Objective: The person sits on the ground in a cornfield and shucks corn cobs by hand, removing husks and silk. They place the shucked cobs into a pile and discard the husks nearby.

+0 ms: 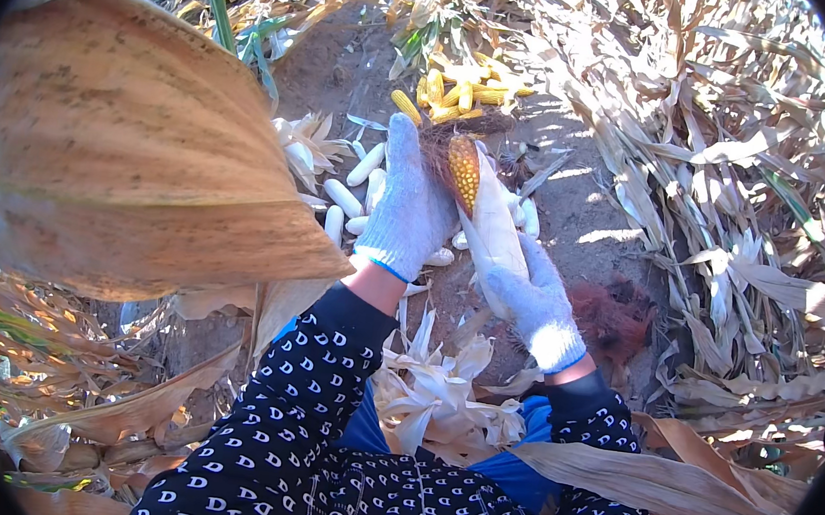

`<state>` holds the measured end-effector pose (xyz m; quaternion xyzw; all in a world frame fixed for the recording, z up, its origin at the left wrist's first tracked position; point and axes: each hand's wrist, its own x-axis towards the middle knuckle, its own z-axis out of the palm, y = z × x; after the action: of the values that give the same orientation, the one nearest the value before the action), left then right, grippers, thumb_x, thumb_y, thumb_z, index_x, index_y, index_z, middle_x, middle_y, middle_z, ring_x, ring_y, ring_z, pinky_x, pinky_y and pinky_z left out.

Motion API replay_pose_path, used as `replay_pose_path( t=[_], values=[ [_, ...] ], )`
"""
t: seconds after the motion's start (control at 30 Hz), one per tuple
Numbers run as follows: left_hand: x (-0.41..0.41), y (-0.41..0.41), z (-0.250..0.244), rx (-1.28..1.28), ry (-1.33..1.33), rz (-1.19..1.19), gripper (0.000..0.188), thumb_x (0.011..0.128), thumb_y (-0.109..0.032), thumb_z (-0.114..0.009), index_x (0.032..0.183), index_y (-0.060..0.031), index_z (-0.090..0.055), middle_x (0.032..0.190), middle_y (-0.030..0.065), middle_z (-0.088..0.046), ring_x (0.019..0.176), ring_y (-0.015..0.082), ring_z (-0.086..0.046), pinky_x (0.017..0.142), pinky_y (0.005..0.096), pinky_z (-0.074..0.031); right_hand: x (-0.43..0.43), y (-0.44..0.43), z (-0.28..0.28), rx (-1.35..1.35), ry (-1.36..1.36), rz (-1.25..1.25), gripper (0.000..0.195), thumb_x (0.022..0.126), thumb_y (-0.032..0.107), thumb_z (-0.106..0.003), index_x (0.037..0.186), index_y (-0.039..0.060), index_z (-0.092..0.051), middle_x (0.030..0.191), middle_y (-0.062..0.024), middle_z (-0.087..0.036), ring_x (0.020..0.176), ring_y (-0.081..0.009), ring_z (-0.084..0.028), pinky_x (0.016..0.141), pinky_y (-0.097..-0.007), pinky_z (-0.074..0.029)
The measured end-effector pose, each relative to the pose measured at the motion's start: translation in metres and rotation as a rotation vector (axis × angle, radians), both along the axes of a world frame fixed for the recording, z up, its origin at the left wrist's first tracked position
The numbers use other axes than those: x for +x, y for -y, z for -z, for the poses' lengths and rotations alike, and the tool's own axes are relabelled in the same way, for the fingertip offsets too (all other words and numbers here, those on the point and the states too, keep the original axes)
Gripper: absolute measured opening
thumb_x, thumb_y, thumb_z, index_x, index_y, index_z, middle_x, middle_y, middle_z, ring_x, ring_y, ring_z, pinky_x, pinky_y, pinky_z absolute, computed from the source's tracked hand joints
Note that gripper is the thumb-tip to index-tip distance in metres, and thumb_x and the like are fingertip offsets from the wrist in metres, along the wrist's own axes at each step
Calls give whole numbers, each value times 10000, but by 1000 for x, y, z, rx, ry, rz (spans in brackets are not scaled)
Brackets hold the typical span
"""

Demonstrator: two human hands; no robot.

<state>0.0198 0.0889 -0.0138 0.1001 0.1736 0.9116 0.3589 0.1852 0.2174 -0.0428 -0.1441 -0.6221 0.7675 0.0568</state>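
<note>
My right hand [536, 301], in a white knit glove, grips an ear of corn [464, 172] around its pale husk [497, 244]. The husk is parted at the upper end, where yellow and reddish-brown kernels show. Close against the ear's left side is my left hand [410, 204], gloved alike, its thumb pointing up. Brown corn silk [439, 147] hangs between that hand and the ear tip; whether the left fingers pinch it is hidden. Beneath both hands, several white corn ears [343, 197] lie on the soil. Beyond them is a pile of husked yellow ears [476, 87].
A large dry corn leaf [145, 146] juts in close from the left. Stripped husks [435, 403] lie between my knees. Reddish corn silk [614, 316] rests on the soil at right. Dry corn stalks [740, 156] cover the right side. Another dry leaf [652, 486] crosses my right forearm.
</note>
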Motion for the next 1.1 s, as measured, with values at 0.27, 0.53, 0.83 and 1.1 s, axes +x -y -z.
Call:
replay_pose_path(
  t=[0.27,0.53,0.83,1.1],
  values=[
    [12,-2,-4,-191,90,-119,576,1125,-494,-428,1344,21,-564,1184,212,-693,1084,350,-689,975,503,-587,0,-7,7,190,-40,-111,735,879,196,-825,1508,8,-495,1368,-122,-634,1198,-184,-635,1012,-332,-534],
    [19,-4,5,-132,194,-153,389,1130,-324,-437,1253,8,-597,1143,209,-707,985,369,-712,920,524,-604,-2,-8,5,189,-59,-144,813,844,228,-841,1531,10,-463,1367,-130,-622,1215,-202,-623,1035,-358,-522],
    [0,-19,33,-35,246,-325,359,1120,-287,-438,1235,15,-594,1154,194,-680,1059,343,-683,1007,498,-575,-12,-12,2,874,-122,123,680,916,271,-804,1508,82,-528,1381,-195,-633,1262,-323,-640,1071,-428,-511],
    [-2,-40,29,-99,306,-300,309,1112,-279,-491,1199,-23,-643,1156,137,-719,1066,270,-713,973,419,-586,-28,-12,36,687,-125,213,728,897,287,-809,1518,78,-492,1416,-209,-572,1309,-313,-591,1086,-427,-490]
  ],
)
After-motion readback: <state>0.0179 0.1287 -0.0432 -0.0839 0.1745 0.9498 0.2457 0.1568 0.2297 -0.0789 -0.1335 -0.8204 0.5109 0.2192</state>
